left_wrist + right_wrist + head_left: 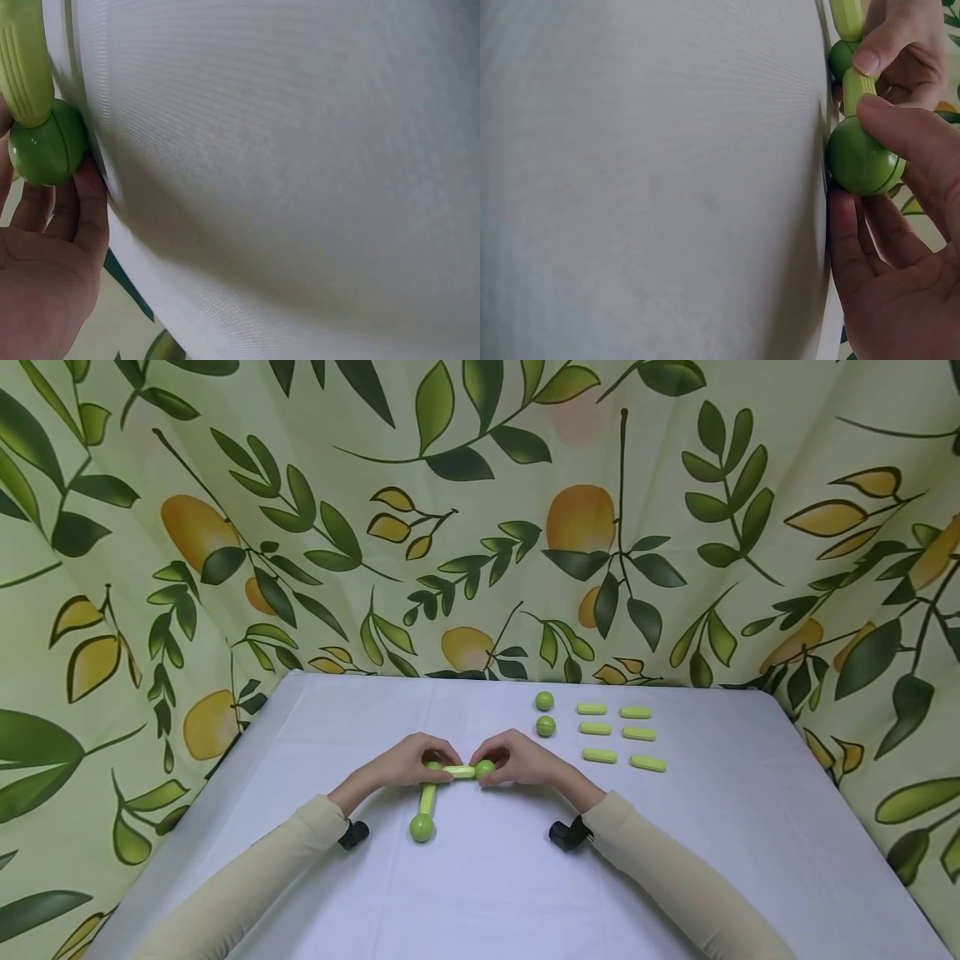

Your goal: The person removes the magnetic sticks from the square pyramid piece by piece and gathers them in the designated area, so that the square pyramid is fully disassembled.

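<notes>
Left hand grips a glossy green ball, its thumb against a ribbed yellow-green rod; the right hand grips a second green ball at that rod's other end. From the left-hand ball, another yellow-green rod runs nearer the viewer to a third green ball on the white cloth-covered table. Farther right lie two loose green balls and six loose yellow-green rods in two columns. Behind hangs a leaf-and-fruit-patterned curtain.
</notes>
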The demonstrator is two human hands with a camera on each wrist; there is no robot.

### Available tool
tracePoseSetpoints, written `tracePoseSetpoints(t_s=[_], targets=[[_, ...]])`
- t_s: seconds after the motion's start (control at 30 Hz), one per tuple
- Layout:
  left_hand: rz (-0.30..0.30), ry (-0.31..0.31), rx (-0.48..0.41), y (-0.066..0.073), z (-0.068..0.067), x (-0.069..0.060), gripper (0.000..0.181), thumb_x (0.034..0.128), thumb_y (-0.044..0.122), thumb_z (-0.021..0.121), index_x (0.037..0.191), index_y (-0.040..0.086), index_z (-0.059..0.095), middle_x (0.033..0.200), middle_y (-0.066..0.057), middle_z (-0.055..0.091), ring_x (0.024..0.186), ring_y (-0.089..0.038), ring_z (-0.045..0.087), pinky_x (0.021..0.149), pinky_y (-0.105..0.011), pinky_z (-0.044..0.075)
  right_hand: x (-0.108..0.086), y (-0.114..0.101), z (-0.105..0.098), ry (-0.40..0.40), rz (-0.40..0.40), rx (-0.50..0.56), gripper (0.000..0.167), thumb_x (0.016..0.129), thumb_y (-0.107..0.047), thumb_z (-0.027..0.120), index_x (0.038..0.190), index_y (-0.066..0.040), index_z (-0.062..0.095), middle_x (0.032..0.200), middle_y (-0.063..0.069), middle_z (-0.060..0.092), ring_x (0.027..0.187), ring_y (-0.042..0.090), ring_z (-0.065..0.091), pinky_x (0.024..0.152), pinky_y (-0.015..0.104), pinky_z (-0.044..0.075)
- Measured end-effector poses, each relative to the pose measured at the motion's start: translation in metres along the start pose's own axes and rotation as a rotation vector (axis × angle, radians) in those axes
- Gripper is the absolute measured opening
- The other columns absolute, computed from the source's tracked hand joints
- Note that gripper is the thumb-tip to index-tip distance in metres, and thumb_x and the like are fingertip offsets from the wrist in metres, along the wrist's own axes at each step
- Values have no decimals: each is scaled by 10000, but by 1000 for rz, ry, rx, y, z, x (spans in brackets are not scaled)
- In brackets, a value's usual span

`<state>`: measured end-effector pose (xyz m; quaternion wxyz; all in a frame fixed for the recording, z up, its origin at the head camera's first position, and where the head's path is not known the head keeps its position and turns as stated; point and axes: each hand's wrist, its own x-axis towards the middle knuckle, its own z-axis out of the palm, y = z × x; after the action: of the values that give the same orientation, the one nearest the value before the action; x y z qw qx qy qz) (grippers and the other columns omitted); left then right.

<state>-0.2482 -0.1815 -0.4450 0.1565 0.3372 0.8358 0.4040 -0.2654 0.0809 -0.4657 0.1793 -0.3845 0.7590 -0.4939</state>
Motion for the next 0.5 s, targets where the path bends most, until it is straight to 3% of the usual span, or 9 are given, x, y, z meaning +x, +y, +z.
tracePoseSetpoints(t_s=[0.5], targets=[[6, -40, -1, 1, 0, 3, 175, 911, 31, 768, 1084, 46, 749, 1034, 26, 721, 973, -147, 656, 884, -347, 527, -5, -2, -6, -71, -13, -8, 243, 877, -22, 799, 1115, -25, 754, 1034, 44, 726, 875, 159, 616, 792, 286, 526]])
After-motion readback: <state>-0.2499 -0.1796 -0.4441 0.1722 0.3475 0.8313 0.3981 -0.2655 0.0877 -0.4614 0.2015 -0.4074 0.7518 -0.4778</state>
